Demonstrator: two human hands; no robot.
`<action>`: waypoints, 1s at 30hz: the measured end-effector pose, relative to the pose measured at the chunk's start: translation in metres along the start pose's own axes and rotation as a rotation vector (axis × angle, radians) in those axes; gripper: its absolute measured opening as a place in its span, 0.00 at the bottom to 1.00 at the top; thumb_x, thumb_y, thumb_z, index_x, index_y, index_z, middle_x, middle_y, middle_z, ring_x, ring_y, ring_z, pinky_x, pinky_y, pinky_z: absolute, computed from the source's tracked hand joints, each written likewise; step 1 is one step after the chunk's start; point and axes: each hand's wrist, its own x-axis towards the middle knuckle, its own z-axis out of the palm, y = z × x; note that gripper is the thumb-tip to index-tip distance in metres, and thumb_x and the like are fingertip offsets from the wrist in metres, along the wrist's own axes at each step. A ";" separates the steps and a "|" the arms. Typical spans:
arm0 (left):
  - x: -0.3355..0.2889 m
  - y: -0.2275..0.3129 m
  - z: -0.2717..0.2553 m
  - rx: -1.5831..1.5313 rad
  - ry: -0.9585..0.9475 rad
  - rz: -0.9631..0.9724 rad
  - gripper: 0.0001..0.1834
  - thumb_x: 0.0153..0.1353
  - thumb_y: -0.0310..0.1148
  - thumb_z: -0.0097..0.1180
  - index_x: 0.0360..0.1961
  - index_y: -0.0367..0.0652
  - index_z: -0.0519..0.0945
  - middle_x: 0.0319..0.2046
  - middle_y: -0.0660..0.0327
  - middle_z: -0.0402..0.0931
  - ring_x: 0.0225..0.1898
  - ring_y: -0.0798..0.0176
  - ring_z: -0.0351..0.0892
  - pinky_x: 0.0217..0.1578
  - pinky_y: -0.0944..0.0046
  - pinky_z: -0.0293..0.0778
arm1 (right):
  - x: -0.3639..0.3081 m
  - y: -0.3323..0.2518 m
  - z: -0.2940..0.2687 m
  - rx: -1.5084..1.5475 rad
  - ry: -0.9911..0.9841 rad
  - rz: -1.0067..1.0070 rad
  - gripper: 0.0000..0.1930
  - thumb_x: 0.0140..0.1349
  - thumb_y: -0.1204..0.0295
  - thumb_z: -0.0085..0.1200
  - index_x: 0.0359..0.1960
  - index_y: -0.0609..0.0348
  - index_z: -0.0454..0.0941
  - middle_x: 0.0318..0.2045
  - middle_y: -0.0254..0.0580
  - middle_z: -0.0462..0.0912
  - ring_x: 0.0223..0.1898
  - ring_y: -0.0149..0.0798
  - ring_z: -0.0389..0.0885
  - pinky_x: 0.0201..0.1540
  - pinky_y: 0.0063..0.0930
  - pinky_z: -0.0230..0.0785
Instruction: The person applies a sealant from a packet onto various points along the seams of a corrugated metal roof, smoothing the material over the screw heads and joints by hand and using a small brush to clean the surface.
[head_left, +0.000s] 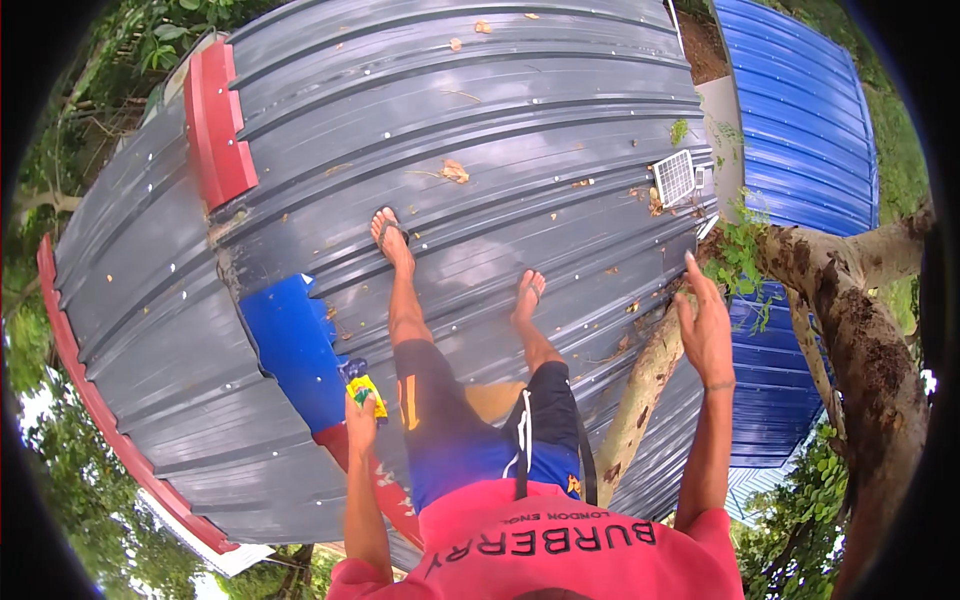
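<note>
My left hand [360, 428] is closed around a small yellow and green packet [373, 395]. A dark blue item [352, 370] shows just beyond the packet; whether it is part of it I cannot tell. Behind them lies a blue metal ridge cap [292, 330] along the roof's ridge. My right hand [708, 335] is stretched out at the right with fingers apart and nothing in it. It is nearest a pale tree branch [648, 385]; I cannot tell whether it touches. Both my feet, in flip-flops, rest on the grey ribbed metal roof [480, 210].
Red ridge caps [215, 125] run along the ridge beyond the blue one. A small solar panel [673, 178] lies at the roof's right edge. A thick trunk [875, 340] rises beside a blue roof [795, 110]. Dry leaves [453, 172] are scattered about.
</note>
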 end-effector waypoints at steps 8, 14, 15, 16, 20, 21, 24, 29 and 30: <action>0.017 0.098 -0.005 -0.109 0.068 0.074 0.11 0.74 0.31 0.54 0.54 0.43 0.73 0.32 0.68 0.72 0.26 0.75 0.70 0.27 0.72 0.69 | 0.035 -0.130 0.059 0.315 -0.200 -0.122 0.31 0.70 0.70 0.55 0.75 0.53 0.64 0.52 0.59 0.82 0.55 0.62 0.79 0.59 0.48 0.72; 0.115 0.199 -0.016 0.003 0.046 0.095 0.11 0.76 0.37 0.55 0.50 0.42 0.78 0.27 0.70 0.71 0.25 0.79 0.66 0.24 0.74 0.62 | 0.096 -0.207 0.088 0.421 -0.148 -0.086 0.32 0.70 0.76 0.55 0.76 0.52 0.64 0.54 0.54 0.84 0.55 0.51 0.84 0.60 0.43 0.75; 0.140 0.211 -0.019 0.036 0.023 0.104 0.11 0.76 0.37 0.55 0.50 0.42 0.79 0.26 0.70 0.71 0.24 0.79 0.65 0.24 0.74 0.62 | 0.108 -0.220 0.093 0.436 -0.159 -0.068 0.32 0.70 0.76 0.55 0.76 0.53 0.64 0.54 0.54 0.84 0.55 0.51 0.84 0.60 0.43 0.75; 0.164 0.223 -0.014 0.081 -0.023 0.137 0.11 0.77 0.37 0.55 0.49 0.41 0.79 0.26 0.71 0.71 0.24 0.79 0.65 0.24 0.73 0.62 | 0.116 -0.230 0.096 0.414 -0.192 -0.030 0.34 0.70 0.76 0.54 0.77 0.53 0.61 0.53 0.55 0.85 0.55 0.53 0.84 0.60 0.43 0.75; 0.243 0.283 -0.009 0.171 -0.221 0.171 0.14 0.78 0.39 0.52 0.48 0.37 0.80 0.28 0.69 0.74 0.26 0.77 0.67 0.27 0.70 0.66 | 0.132 -0.247 0.117 0.335 -0.231 0.019 0.35 0.70 0.76 0.54 0.79 0.53 0.59 0.50 0.57 0.86 0.53 0.53 0.86 0.59 0.42 0.75; 0.261 0.293 -0.006 0.192 -0.264 0.185 0.15 0.79 0.39 0.51 0.48 0.37 0.80 0.29 0.69 0.75 0.26 0.77 0.68 0.28 0.70 0.68 | 0.132 -0.261 0.117 0.366 -0.232 0.087 0.35 0.70 0.76 0.53 0.79 0.53 0.59 0.49 0.56 0.86 0.53 0.51 0.86 0.59 0.42 0.76; 0.298 0.324 0.029 0.149 -0.372 0.234 0.16 0.78 0.39 0.50 0.49 0.35 0.80 0.34 0.65 0.78 0.35 0.73 0.73 0.35 0.66 0.72 | 0.140 -0.286 0.136 0.534 -0.223 0.262 0.37 0.69 0.77 0.52 0.79 0.55 0.56 0.49 0.51 0.86 0.48 0.47 0.87 0.56 0.40 0.78; 0.337 0.373 0.099 0.126 -0.681 0.134 0.16 0.78 0.39 0.48 0.53 0.37 0.76 0.29 0.62 0.77 0.33 0.69 0.75 0.35 0.62 0.72 | 0.223 -0.362 0.229 1.209 -0.036 0.277 0.47 0.69 0.81 0.54 0.83 0.53 0.36 0.51 0.50 0.83 0.54 0.43 0.83 0.56 0.34 0.79; 0.351 0.368 0.106 0.121 -0.728 0.145 0.15 0.78 0.38 0.48 0.54 0.37 0.75 0.31 0.61 0.77 0.34 0.69 0.76 0.35 0.62 0.73 | 0.246 -0.376 0.251 1.340 -0.005 0.313 0.49 0.69 0.82 0.54 0.83 0.54 0.34 0.51 0.50 0.82 0.53 0.41 0.83 0.56 0.33 0.78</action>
